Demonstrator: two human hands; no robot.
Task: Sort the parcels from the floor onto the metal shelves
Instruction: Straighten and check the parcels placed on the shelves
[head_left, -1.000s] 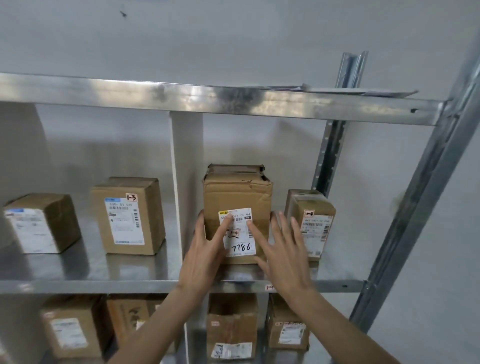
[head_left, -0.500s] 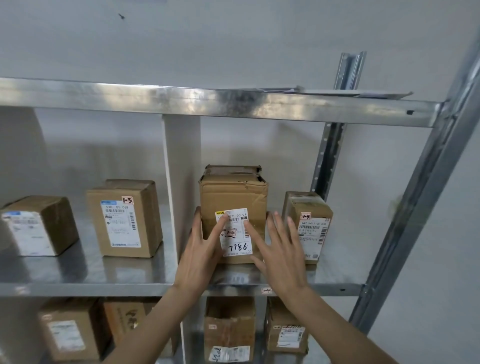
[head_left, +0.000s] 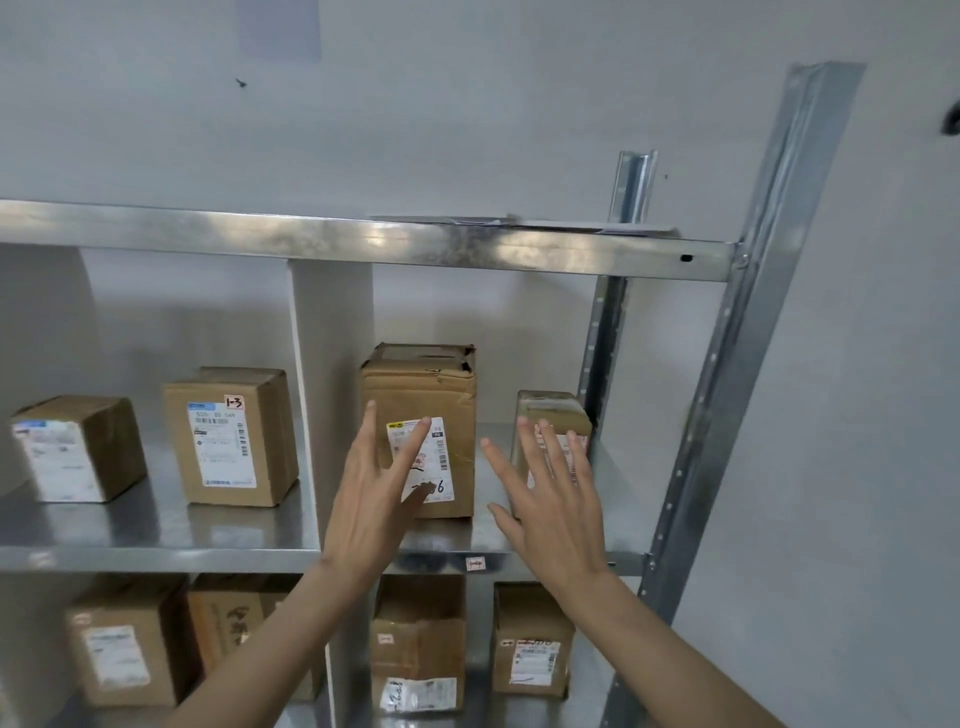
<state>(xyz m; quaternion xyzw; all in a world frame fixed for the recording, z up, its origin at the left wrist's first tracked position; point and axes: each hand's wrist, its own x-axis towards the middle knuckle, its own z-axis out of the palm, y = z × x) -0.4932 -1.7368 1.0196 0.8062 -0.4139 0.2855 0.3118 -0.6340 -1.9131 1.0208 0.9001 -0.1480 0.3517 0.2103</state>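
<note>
A tall, dented cardboard parcel (head_left: 439, 395) with a white label stands on the middle metal shelf (head_left: 156, 540), just right of the white divider (head_left: 332, 395). My left hand (head_left: 371, 499) hovers in front of its label with fingers spread and straight, holding nothing. My right hand (head_left: 550, 499) is also spread, off to the parcel's right, in front of a smaller parcel (head_left: 553, 408). Both hands look clear of the boxes.
Two more parcels (head_left: 231, 436) (head_left: 78, 449) stand left of the divider. Several boxes fill the lower shelf (head_left: 418, 644). A flat item (head_left: 519, 223) lies on the top shelf. The steel upright (head_left: 727, 395) bounds the right side.
Both hands have drawn back from the tall parcel, which they touched before, and spread apart. The view has tilted up and pulled back slightly.
</note>
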